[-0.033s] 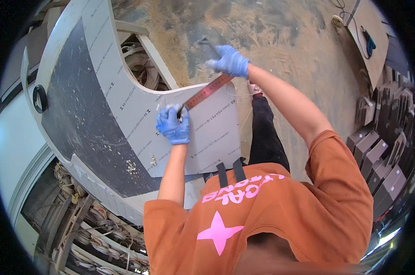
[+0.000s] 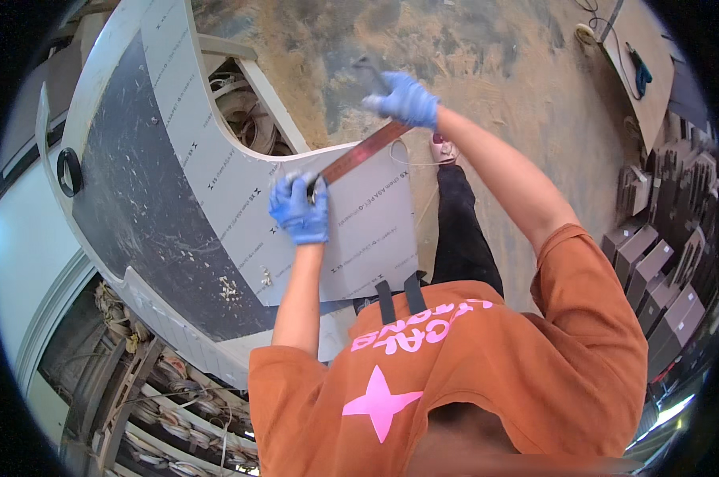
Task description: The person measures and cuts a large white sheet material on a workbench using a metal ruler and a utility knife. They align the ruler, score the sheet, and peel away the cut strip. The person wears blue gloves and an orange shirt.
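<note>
My left hand (image 2: 299, 211), in a blue glove, is closed at the lower end of a reddish-brown strip (image 2: 363, 153). A small dark, shiny piece shows at its fingertips; I cannot make out its kind. The strip slants up across the panel's pale curved edge to my right hand (image 2: 411, 101), also gloved in blue. That hand is closed round a dark grey tool (image 2: 368, 76), blurred by motion. Beneath the left hand lies a grey panel (image 2: 367, 230) covered in printed film. Where the strip ends under the right hand is hidden.
A black roll of tape (image 2: 69, 172) rests at the table's left side. White chips (image 2: 229, 289) lie on the dark tabletop (image 2: 141, 215). Green-handled pliers or cutters (image 2: 639, 71) lie on a board at the upper right. Dark boxes (image 2: 653, 274) stand along the right.
My right hand has shifted slightly right and up, with the grey tool. The strip's upper part has moved with it, while my left hand has stayed nearly in place.
</note>
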